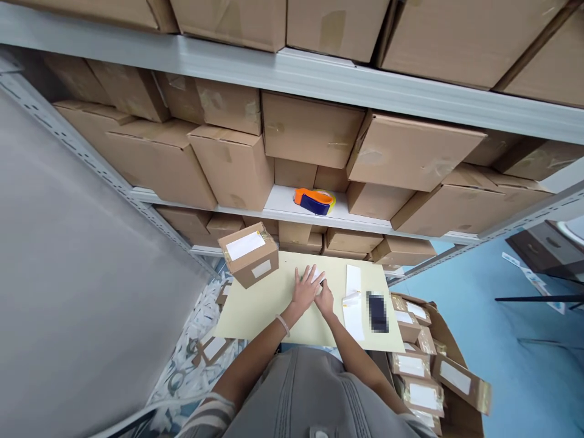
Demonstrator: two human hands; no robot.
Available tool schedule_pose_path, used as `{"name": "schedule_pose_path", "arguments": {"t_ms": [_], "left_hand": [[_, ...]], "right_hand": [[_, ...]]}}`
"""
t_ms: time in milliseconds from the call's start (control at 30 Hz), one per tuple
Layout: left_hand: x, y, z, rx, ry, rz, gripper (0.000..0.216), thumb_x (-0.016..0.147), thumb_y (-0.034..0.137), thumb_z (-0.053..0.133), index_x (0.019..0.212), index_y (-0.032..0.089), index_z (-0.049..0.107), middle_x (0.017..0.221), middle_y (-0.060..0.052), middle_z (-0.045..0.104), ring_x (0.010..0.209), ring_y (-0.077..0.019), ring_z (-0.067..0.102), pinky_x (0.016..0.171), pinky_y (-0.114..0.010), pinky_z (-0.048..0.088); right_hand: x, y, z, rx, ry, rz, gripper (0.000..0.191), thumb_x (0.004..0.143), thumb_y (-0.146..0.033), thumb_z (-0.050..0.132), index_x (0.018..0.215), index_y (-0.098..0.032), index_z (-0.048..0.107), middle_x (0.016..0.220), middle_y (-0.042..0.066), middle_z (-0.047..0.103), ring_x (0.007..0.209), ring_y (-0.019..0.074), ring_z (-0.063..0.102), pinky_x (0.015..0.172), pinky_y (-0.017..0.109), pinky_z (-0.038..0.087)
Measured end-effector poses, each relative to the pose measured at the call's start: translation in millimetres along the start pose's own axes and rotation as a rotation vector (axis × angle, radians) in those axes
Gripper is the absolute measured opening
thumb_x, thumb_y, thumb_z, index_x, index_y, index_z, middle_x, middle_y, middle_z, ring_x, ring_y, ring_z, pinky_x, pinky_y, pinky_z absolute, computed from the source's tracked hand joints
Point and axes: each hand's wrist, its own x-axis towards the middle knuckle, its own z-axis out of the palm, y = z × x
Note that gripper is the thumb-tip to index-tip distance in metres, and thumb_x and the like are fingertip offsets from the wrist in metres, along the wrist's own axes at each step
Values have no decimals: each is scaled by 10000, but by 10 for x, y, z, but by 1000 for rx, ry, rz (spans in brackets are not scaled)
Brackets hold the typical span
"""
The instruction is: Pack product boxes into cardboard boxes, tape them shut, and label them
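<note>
My left hand [305, 291] lies with its fingers spread over a small white piece [318, 275] on the pale yellow tabletop [274, 313]. Close beside it, my right hand [325, 300] is closed, and a small dark bit shows at its fingertips. What that hand grips is mostly hidden. To the left stands a taped cardboard box [253, 267] with white labels on its top and side. Right of my hands are a folded strip of white labels [353, 304] and a dark, blurred-out rectangular object [378, 312].
Shelves [365, 224] packed with cardboard boxes rise behind the table. An orange and blue tape dispenser [314, 201] sits on one shelf. A large carton [460, 401] of labelled parcels stands at right. Discarded white strips [182, 371] litter the floor at left.
</note>
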Motion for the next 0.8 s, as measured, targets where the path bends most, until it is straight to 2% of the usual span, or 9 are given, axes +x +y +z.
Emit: {"name": "schedule_pose_path", "arguments": {"t_ms": [133,267,433,500,567,633,700,800], "left_hand": [[-15,-92,-48,-26,-34,87,445,973,293,396,1402,367,491,1567,-57,357,1435,-303,330,1145,-678,144],[-19,-147,-89,-56,-63,115,426,974,277,386,1368,348,533,1576,-45,341,1456,-301,285,1144,-663,183],[-58,-168,-113,-76,-65,180,471,972,358,418,1440,323,454,1591,-61,308,1481,-287,231,1176,-618,139],[-125,-207,-156,-88,-40,172,506,972,383,413,1471,303,410,1599,-76,286,1485,-285,218,1183,-594,148],[-232,-318,-257,-99,32,84,537,975,383,395,1503,291,353,1611,-90,247,1493,-299,184,1177,-603,153],[-365,-529,-435,-108,160,-94,556,985,354,355,1530,267,292,1622,-113,199,1503,-318,123,1165,-636,122],[-493,-838,-678,-137,318,-311,574,992,372,310,1540,206,267,1627,-153,148,1508,-328,67,1163,-644,65],[-612,-1391,-1045,-276,502,-654,631,982,427,297,1538,133,241,1623,-193,128,1508,-339,41,1162,-637,23]], "right_hand": [[34,-12,-54,0,-67,7,597,806,-277,587,1366,-192,400,1159,107,690,1041,256,670,791,300,495],[45,-75,-139,-12,-111,25,599,774,-292,639,1332,-209,436,1176,95,684,1060,257,666,811,304,501],[69,-189,-225,39,-199,23,730,727,-292,688,1390,-197,399,1291,116,622,1157,258,620,893,334,503],[103,-247,-292,-22,-249,88,828,682,-222,705,1432,-169,358,1344,152,578,1228,275,573,964,377,475],[153,-317,-397,-146,-230,214,900,657,-139,690,1471,-126,309,1398,214,513,1297,316,512,1029,445,424],[220,-417,-527,-223,-130,286,870,701,-117,637,1492,-84,276,1421,261,467,1337,345,468,1062,484,384],[313,-576,-638,-201,6,238,763,790,-164,564,1491,-62,281,1416,269,469,1350,345,452,1075,477,372],[497,-974,-638,-57,170,30,626,881,-278,484,1463,-90,349,1438,218,478,1371,312,430,1101,442,360]]}}
